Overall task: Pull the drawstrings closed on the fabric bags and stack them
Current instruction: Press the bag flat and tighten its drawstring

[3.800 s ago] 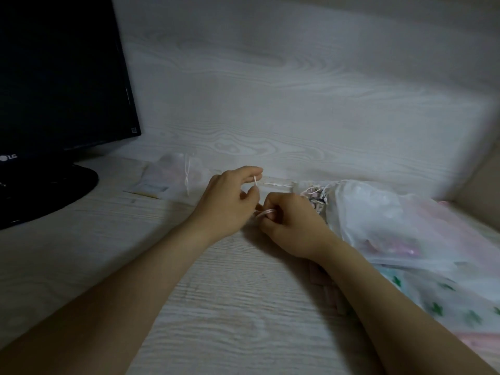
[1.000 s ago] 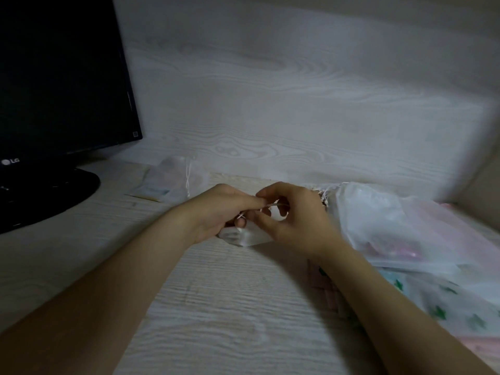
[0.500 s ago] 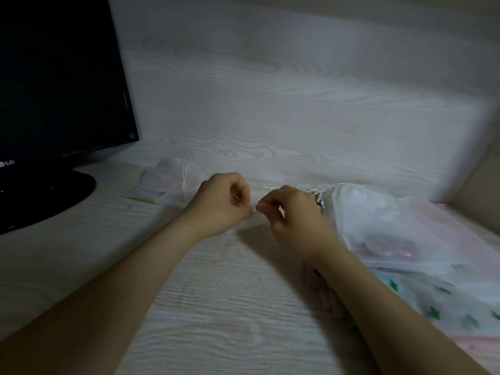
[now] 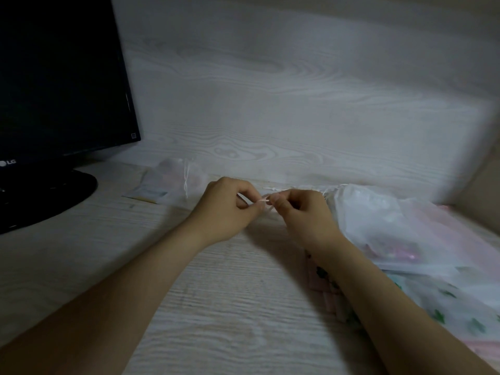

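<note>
Both bare forearms reach from the near edge of the surface (image 4: 216, 307) toward its middle. The left grip (image 4: 230, 209) and right grip (image 4: 300, 215) are curled and almost touching, each pinching a thin drawstring (image 4: 264, 202).

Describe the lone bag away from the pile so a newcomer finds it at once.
Start at the black monitor on the desk's left. Just right of its base, by the back wall, lies a small sheer bag. Unlike the pile on the right, it lies alone, a white drawstring across it.
</note>
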`<state>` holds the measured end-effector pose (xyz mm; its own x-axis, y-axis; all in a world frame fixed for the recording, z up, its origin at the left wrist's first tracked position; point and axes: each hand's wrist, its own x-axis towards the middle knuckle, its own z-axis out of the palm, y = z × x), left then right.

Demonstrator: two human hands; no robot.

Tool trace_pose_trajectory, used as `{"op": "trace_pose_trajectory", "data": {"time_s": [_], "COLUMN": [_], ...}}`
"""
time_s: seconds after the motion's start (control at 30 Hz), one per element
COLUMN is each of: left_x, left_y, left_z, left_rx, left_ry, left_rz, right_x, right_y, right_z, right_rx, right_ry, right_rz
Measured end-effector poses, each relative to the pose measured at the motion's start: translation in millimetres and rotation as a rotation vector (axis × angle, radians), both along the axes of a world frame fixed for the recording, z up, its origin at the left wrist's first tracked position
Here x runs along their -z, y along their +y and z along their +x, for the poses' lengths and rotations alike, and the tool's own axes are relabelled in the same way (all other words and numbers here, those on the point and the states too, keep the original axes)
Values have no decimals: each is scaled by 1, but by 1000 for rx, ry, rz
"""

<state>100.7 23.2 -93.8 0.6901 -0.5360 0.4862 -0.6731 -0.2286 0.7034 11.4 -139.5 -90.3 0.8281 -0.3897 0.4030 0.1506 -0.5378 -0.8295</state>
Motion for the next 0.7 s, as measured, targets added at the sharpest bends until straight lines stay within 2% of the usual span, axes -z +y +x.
{"op": "trace_pose_trajectory", "data": {"time_s": [0.23,0.33,0.5,0.6,0.7], "left_x": [-23,-26,-20,-15,-15], "left_y": [5,9,6,8,8], "left_z": [-4,-8,-15,-10,-4], "left_rx": [18,80,149,183,183], "left_ry": [452,579,619,592,663], "left_rz": [-202,-123,110,132,104], "right_x": [2,1,-2,-3,-2], "right_y": [-4,-2,2,3,3], "right_z": [-1,-1,-4,-5,-3], "right_rx": [55,37,-46,-93,-66], "right_ry": [16,2,-23,-28,-38], "right_rz": [-71,-87,-119,-123,-92]}}
